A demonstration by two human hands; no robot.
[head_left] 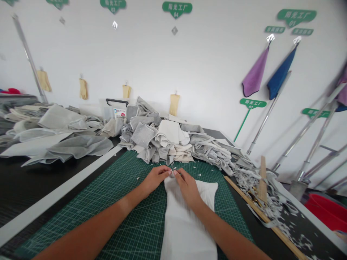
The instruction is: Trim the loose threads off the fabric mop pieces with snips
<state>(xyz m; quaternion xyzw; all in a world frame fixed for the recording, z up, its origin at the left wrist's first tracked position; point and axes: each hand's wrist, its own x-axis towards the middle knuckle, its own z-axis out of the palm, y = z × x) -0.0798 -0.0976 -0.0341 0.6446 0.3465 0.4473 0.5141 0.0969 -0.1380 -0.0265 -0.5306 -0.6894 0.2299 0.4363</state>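
A white piece of cloth [189, 231] lies lengthwise on the green cutting mat [121, 224], its far edge slightly raised at the left corner. My left hand [156, 178] pinches that corner between thumb and fingers. Right beside it, my right hand [187, 184] is also closed on the same corner, with its wrist across the cloth. The fingertips of both hands nearly meet. Small white scraps [200, 175] are scattered on the mat around them.
Beyond the mat rises a heap of grey and white cloth pieces [168, 133]. More grey cloths [76, 144] are piled at left. On the right lie a wooden ruler [257, 209], scissors [253, 196] and shredded trimmings [279, 216]. A red bucket [325, 209] stands off the table's right edge.
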